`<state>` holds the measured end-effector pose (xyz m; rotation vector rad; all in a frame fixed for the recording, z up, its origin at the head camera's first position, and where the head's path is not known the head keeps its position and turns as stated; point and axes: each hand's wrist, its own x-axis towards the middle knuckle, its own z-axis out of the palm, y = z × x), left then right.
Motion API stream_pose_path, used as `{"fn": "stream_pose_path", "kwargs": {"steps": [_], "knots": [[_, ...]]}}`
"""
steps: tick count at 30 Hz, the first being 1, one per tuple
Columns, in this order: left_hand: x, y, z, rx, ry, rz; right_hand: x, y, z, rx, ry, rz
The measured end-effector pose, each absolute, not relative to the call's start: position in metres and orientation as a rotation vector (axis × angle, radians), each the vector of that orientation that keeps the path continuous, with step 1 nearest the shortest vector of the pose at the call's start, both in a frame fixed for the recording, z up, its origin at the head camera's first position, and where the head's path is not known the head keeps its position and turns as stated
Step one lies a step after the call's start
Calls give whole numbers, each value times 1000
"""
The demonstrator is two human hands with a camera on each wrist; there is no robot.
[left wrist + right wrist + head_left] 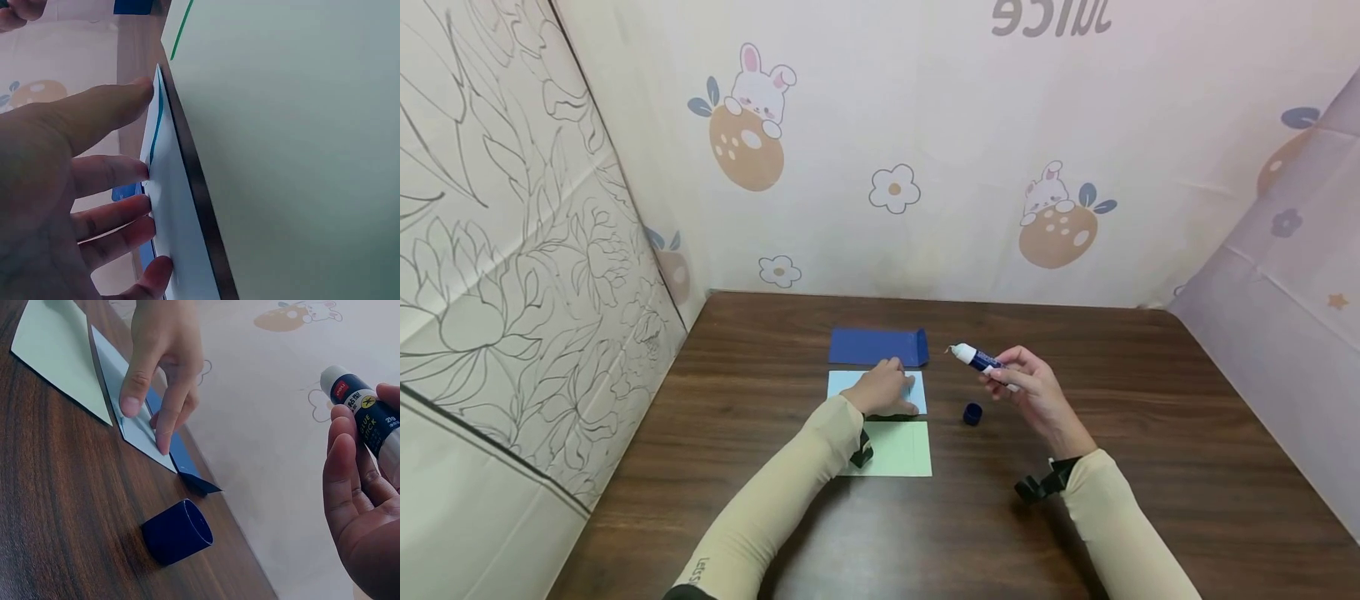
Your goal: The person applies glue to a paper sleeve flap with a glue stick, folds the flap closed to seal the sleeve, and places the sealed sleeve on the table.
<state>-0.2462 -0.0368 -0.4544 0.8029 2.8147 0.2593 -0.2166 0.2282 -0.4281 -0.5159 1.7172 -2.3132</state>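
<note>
Two cream sleeves (786, 492) cover my forearms, reaching in from seven and five o'clock, with two black wrist mounts (1051, 480), one per arm. Three pieces of paper lie in a column on one brown wooden table (700, 467). Taking the light blue sheet (839, 382) as the middle of the dial, one dark blue paper (871, 345) sits just beside it at twelve, a flap folded up at its three o'clock end, and one pale green sheet (898, 450) sits just beside it at six. One line shows on the light blue sheet, and one on the green.

My left hand (882, 390) has its fingers spread, thumb and fingertips resting on the light blue sheet. My right hand (1036, 390) holds one glue stick (979, 360) between thumb and fingers, raised off the wood between two and three o'clock, its white end pointing to ten. One navy cap (972, 414) is off it, standing on the table just past three, apart from all three papers.

Behind, two rabbits (760, 93) and two outlined flowers (894, 190) are printed on the cloth (955, 108) straight ahead.
</note>
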Motion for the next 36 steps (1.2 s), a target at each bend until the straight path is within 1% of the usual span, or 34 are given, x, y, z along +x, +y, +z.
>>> {"fn": "stream_pose_path", "kwargs": {"steps": [7, 13, 20, 28, 36], "knots": [[-251, -37, -456, 773, 2811, 368, -218, 228, -430, -496, 1741, -2302], [-250, -35, -452, 729, 2823, 359, -218, 227, -429, -477, 1752, -2303], [-251, -35, -456, 692, 2826, 353, -218, 228, -427, -495, 1725, -2311], [-252, -36, -458, 798, 2847, 293, -220, 228, -425, -520, 1697, -2321], [-255, -44, -460, 917, 2781, 405, -223, 228, -420, -503, 1717, -2313]]}}
